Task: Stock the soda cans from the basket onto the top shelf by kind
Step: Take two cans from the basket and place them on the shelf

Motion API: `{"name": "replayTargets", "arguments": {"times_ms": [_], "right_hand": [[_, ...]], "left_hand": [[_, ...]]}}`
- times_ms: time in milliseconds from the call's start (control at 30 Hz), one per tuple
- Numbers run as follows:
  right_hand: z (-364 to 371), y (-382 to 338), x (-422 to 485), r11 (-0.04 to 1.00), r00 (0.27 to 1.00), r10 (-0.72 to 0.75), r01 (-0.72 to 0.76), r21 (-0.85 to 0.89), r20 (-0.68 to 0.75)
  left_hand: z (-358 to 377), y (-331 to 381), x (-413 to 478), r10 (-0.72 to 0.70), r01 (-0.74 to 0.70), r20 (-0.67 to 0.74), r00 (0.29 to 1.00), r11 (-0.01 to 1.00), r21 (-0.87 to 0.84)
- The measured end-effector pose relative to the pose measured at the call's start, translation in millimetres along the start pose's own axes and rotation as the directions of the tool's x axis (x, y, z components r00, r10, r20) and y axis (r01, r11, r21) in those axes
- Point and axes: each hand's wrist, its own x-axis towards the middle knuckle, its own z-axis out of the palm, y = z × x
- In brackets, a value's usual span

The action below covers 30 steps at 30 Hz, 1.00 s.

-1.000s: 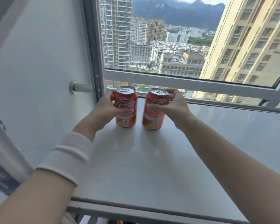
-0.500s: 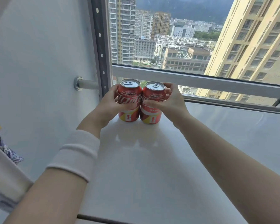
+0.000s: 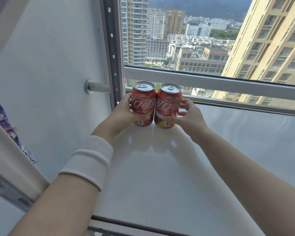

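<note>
two red cans stand upright and touching near the back left corner of the top shelf, a smooth glossy white board. the left cola can sits just beside a dark perforated upright post, and the right cola can borders wide open shelf to its right. both are cylinders with silver pull-tab lids. the left hand curls round the left can, the right hand round the right one, thumbs across the fronts. a grey window rail runs behind. one white ribbed wristband wraps the left forearm.
</note>
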Motion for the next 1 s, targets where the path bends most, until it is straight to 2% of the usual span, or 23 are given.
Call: {"name": "replayTargets", "arguments": {"times_ms": [633,867,1000], "right_hand": [[-11.6,3.6,-9.8,0.999,1.0,0.013,-0.014,-0.051,-0.025],[-11.2,3.5,-14.1,0.996,1.0,0.013,-0.012,-0.083,0.016],[-13.2,2.0,-18.7,0.992,0.999,0.016,-0.011,-0.123,0.044]], "left_hand": [[12.5,4.5,-10.5,-0.014,0.013,0.023,1.0,1.0,0.008],[14.6,2.0,-13.6,-0.021,0.021,0.048,0.999,1.0,0.0],[17.5,6.7,-21.8,-0.018,0.015,0.045,0.999,0.998,0.064]]}}
